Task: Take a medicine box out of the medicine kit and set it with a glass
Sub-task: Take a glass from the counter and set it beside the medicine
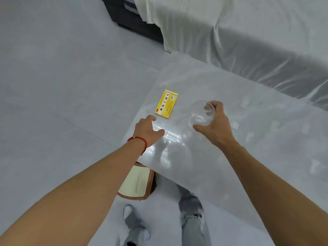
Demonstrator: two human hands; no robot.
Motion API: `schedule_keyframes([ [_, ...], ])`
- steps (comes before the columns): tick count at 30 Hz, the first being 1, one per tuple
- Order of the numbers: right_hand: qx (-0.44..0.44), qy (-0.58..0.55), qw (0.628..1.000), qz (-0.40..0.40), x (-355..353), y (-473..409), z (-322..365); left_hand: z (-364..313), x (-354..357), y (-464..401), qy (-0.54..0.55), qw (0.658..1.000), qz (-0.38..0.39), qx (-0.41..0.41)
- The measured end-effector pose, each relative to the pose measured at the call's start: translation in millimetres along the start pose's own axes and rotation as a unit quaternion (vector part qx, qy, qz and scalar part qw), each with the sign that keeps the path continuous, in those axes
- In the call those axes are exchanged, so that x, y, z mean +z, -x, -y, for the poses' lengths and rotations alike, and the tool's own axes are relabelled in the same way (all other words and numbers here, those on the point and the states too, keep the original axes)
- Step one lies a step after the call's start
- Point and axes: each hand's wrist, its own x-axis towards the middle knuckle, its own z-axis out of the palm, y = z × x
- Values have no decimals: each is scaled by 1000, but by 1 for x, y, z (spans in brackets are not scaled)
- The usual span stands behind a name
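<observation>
Nearest me, at six o'clock, I note my grey trousers (191, 219) and a tan case with a cream panel (135, 183) on the floor, partly tucked under the near corner of the table (266, 148); it may be the medicine kit, but I cannot confirm that. Above it my left hand (147, 130), a red cord (139, 141) at the wrist, hovers over the table's near-left corner with fingers loose and holding nothing, tips just short of the medicine box (167, 103). That yellow box lies flat on the glossy surface at about eleven o'clock from the left hand, apparently untouched. My right hand (213, 121), at three o'clock from the box, is curled round the clear glass (201, 113), thumb on the near side, fingers behind the rim; whether its base rests on the table I cannot tell. Box and glass sit near each other but apart. I judge the task almost complete. Risks: the glass is smooth and could slip or tip if released before it is seated; the box lies near the left edge, so a careless nudge could send it over. Farther off, at twelve to two o'clock, a white draped sheet (248, 41) hangs behind.
</observation>
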Motion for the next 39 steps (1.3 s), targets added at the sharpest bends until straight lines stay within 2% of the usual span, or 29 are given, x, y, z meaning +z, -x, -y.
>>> schedule_keyframes([
  [8, -20, 8, 1000, 15, 48, -181, -60, -15, 71, -153, -36, 995, -81, -35],
  [12, -28, -3, 999, 25, 74, -232, -77, -8, 88, -192, -145, 984, -97, -31],
  [15, -41, -9, 999, 23, 82, -255, -76, 0, 89, -209, -175, 981, -82, -23],
  [17, -48, -4, 998, 29, 85, -261, -74, 1, 87, -215, -169, 983, -72, -24],
  [21, -69, 12, 997, 38, 86, -250, -79, -2, 75, -230, -134, 986, -100, -26],
  [29, -94, -7, 995, 41, 121, -214, -85, -10, 56, -264, -109, 989, -92, 41],
  [33, -88, -34, 995, 35, 127, -209, -87, -5, 59, -266, -100, 990, -92, 39],
  [39, -49, -49, 995, 71, 119, -199, -95, 2, 54, -245, -80, 991, -97, 36],
])
